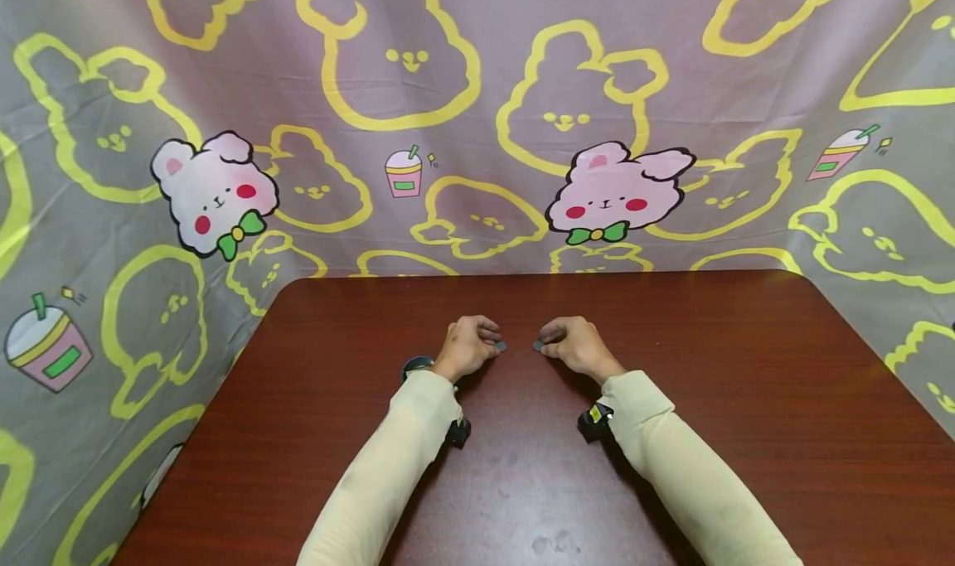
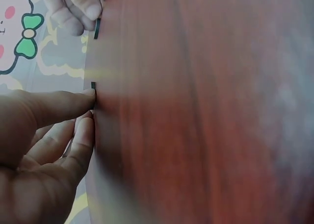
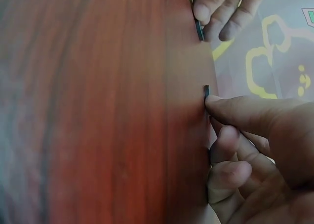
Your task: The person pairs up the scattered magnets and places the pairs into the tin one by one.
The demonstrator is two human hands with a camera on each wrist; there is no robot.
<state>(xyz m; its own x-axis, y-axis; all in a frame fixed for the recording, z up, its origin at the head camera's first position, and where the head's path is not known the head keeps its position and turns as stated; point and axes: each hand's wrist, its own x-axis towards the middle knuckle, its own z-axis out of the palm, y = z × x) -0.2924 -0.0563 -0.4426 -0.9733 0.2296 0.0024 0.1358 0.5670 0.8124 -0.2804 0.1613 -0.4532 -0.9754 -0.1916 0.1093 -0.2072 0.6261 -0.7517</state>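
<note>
My left hand is over the middle of the table, its fingers bent and its thumb at a small dark grey disc. Opposite it, a short gap away, my right hand holds a matching disc the same way. Edge-on in the left wrist view, the left disc looks thin and flat, close to the table top. The right wrist view shows the right thumb on the near disc, with the other fingers curled below. Fingers partly hide both discs.
The reddish-brown table reaches back to a patterned cloth wall, which also encloses the sides. A round dark thing with a blue rim is partly hidden behind the left wrist. Black wrist cameras hang under the sleeves.
</note>
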